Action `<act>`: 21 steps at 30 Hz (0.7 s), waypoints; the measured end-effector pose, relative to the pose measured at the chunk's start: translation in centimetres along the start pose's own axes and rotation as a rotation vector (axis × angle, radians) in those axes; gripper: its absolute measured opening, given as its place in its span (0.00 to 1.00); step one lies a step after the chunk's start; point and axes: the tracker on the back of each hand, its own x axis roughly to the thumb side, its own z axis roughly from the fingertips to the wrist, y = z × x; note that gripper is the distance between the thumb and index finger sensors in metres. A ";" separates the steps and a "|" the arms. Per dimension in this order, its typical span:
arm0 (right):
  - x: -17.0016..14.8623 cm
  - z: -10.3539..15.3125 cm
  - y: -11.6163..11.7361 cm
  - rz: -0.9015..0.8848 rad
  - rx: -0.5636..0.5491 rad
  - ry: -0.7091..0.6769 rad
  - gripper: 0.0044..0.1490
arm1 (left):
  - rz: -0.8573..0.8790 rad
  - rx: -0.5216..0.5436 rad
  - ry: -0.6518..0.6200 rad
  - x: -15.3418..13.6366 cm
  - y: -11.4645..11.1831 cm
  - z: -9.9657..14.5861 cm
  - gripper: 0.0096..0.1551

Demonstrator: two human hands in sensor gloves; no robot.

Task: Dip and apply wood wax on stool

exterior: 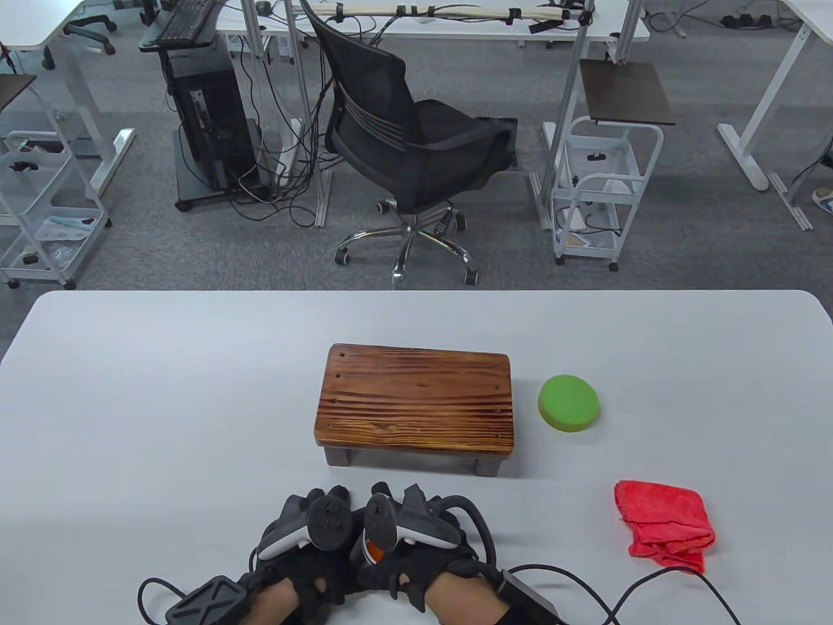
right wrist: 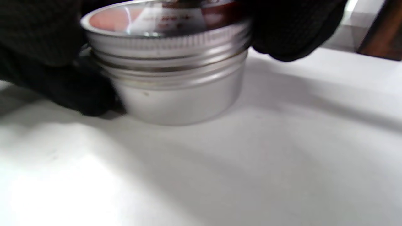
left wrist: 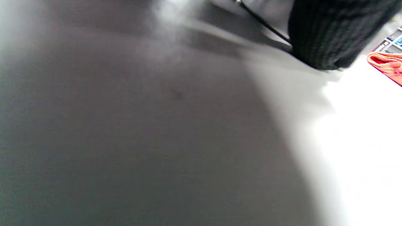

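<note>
Right now both hands, the left hand (exterior: 306,540) and right hand (exterior: 416,540), are together at the table's (exterior: 163,390) near edge, gripping the wax tin (right wrist: 169,69), lid on. It looks like the opening step; next comes unscrewing it. Beyond wait the stool (exterior: 416,400), green sponge (exterior: 569,402) and red cloth (exterior: 664,524).

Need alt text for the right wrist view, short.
A round silver metal tin with a screw lid stands on the white table, its lid on, black-gloved fingers at both sides of the lid. A dark brown wooden edge shows at the upper right corner.
</note>
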 end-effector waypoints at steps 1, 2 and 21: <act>0.0 0.0 0.0 -0.001 -0.015 -0.006 0.64 | 0.000 0.000 0.000 0.0 0.0 0.0 0.53; 0.0 -0.1 0.1 -0.004 -0.019 -0.013 0.63 | 0.000 0.000 0.000 0.0 0.0 0.0 0.54; 0.0 0.1 -0.1 -0.005 0.002 0.046 0.67 | -0.001 -0.002 0.002 0.1 -0.1 0.0 0.52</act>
